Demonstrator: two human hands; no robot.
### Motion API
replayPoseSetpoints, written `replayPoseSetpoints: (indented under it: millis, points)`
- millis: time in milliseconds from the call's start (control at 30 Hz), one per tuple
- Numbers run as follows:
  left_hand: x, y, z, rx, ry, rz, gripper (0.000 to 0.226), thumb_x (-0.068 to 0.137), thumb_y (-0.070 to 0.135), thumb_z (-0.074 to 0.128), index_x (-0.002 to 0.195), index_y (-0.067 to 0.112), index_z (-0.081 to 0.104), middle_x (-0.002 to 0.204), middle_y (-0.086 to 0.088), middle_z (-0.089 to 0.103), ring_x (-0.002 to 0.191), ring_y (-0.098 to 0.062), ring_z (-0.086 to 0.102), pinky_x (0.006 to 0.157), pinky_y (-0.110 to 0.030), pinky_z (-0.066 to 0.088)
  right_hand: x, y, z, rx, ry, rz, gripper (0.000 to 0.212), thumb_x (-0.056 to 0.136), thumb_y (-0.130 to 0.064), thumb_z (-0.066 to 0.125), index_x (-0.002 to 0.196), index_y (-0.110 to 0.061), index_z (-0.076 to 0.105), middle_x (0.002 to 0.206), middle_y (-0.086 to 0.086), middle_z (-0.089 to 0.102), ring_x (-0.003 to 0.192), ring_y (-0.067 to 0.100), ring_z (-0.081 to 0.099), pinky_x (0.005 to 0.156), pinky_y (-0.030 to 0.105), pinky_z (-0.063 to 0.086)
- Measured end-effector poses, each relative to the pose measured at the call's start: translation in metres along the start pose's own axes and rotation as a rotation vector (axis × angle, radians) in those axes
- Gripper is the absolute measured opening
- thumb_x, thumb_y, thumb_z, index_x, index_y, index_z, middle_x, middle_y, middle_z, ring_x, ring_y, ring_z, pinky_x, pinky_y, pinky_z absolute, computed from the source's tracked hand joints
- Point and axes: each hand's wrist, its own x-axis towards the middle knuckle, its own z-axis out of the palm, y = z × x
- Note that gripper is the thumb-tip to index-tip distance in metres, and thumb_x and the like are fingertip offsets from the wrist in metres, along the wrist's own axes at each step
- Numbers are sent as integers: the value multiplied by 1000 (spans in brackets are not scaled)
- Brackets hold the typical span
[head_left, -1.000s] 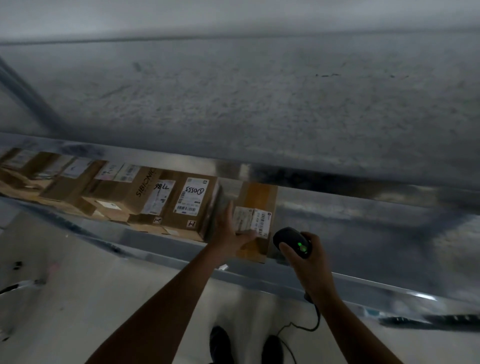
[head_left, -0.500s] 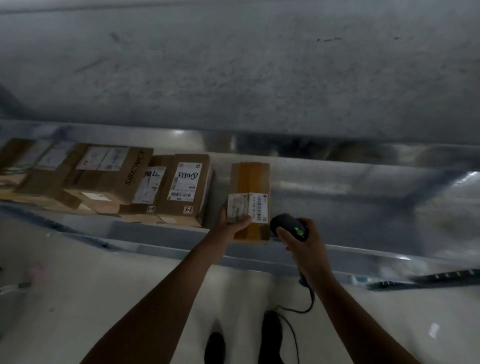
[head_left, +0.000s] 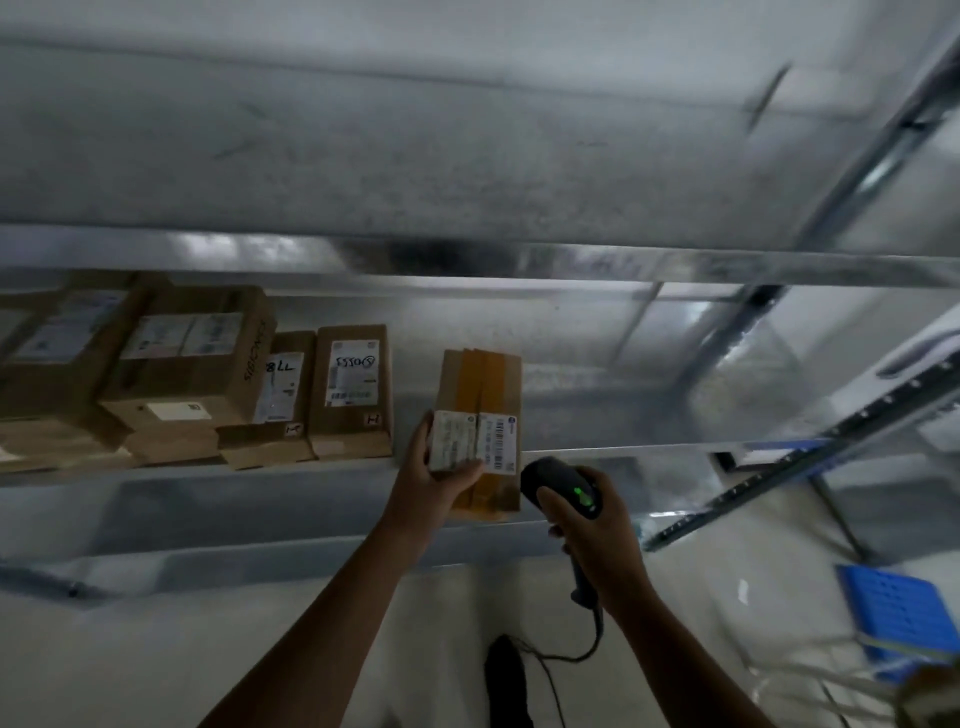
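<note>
Taped box (head_left: 480, 384), labelled, at the shelf's (head_left: 597, 457) front edge, gripped at its near end by the left hand (head_left: 434, 470). Right hand (head_left: 597, 525) wraps the scanner (head_left: 563, 486), green light on, just beside the box. More boxes (head_left: 208, 374) stacked along the shelf's left end.

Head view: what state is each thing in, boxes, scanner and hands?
Parcel, taped shut, near end sticking out past the shelf edge.
Left hand, grips the parcel's labelled end.
Scanner, green light on, aimed toward the parcel.
Right hand, grips the scanner.
Boxes, closed, stacked on the shelf.
</note>
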Motion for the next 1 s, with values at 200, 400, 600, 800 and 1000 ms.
replayPoseSetpoints:
  millis: [200,400,600,800,1000]
  points:
    - [-18,3,-15,33,2,-24,92,81,28,88,156,33,36,147,1,56,135,-21,54,107,-44,53,-52,-21,-15,16,66,-93,40,90,-24,79,125,-24,59,105,4,73,77,29,75,67,36,61]
    - [-15,21,-17,196,-101,64,92,81,27,88,156,35,36,148,5,55,137,-19,52,109,-51,51,-70,-32,-34,-1,81,-137,40,90,-22,78,125,-23,59,109,9,72,76,30,75,67,44,59]
    - [15,36,-15,544,-90,144,119,62,62,83,160,44,19,153,2,51,137,-23,52,107,-51,52,-81,-33,-60,-41,54,-127,42,90,-23,78,126,-24,58,108,9,73,79,29,75,70,46,60]
    - [66,16,-16,721,-65,152,122,52,78,73,155,56,12,147,-4,53,131,-28,57,99,-54,57,-83,-35,-77,-44,42,-127,39,91,-17,76,125,-20,58,100,15,72,68,20,71,59,27,56]
    - [65,2,-15,735,-88,146,123,49,87,76,155,48,25,146,-1,56,130,-25,59,100,-52,57,-85,-34,-88,-35,37,-144,40,91,-16,76,126,-17,58,100,16,71,67,18,70,58,24,54]
